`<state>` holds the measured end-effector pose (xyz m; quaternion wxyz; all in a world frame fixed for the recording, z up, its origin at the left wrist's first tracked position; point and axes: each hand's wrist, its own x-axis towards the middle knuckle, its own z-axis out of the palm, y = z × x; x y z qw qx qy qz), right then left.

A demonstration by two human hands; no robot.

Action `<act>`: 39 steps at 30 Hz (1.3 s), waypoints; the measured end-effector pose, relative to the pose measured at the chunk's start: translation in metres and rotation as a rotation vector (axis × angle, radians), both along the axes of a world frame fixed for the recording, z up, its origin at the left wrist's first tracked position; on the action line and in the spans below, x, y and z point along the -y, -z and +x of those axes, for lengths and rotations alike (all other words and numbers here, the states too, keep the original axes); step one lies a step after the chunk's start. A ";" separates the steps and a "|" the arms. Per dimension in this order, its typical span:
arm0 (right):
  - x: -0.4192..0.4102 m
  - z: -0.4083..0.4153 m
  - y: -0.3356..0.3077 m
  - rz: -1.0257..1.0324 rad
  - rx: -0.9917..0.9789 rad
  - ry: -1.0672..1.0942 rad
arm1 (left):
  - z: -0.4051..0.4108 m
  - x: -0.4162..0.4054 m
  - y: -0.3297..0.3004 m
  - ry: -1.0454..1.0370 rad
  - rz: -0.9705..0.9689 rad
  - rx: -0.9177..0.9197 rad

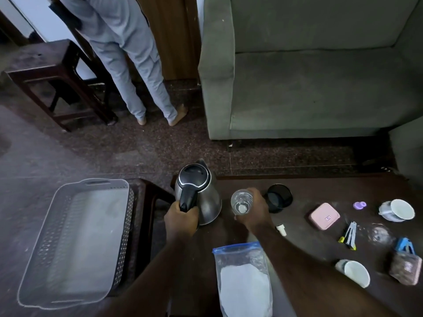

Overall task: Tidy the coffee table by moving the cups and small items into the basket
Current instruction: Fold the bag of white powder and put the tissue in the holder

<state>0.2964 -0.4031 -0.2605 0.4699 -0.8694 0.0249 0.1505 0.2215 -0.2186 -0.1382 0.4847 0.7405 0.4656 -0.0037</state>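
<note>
My left hand (182, 217) grips the black handle of a steel kettle (200, 191) at the left end of the dark coffee table (320, 186). My right hand (254, 210) is wrapped around a clear glass (241, 200) beside the kettle. A grey perforated basket (75, 239) with nothing in it sits on a stool to the left. On the table are a black cup (279, 197), a white cup on a saucer (398, 210), another white cup (354, 272) lying on its side, a pink case (324, 216) and a small purple item (359, 205).
A zip bag of white powder (243, 280) lies near the table's front edge. A nail clipper (349, 235), a clear glass (380, 234), a small pouch (406, 265) and a white cap (281, 229) lie at the right. A grey sofa (309, 76) stands behind. A person (128, 53) stands beside a wooden stool (45, 62).
</note>
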 end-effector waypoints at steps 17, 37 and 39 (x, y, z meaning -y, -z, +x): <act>-0.003 0.014 0.051 -0.013 0.001 0.067 | -0.004 0.019 0.062 -0.094 0.004 0.083; 0.016 -0.038 0.035 -0.112 -0.018 0.158 | -0.038 0.016 0.101 0.107 -0.024 0.009; 0.030 -0.057 0.035 -0.241 0.044 0.007 | -0.062 0.012 0.129 0.155 0.031 -0.132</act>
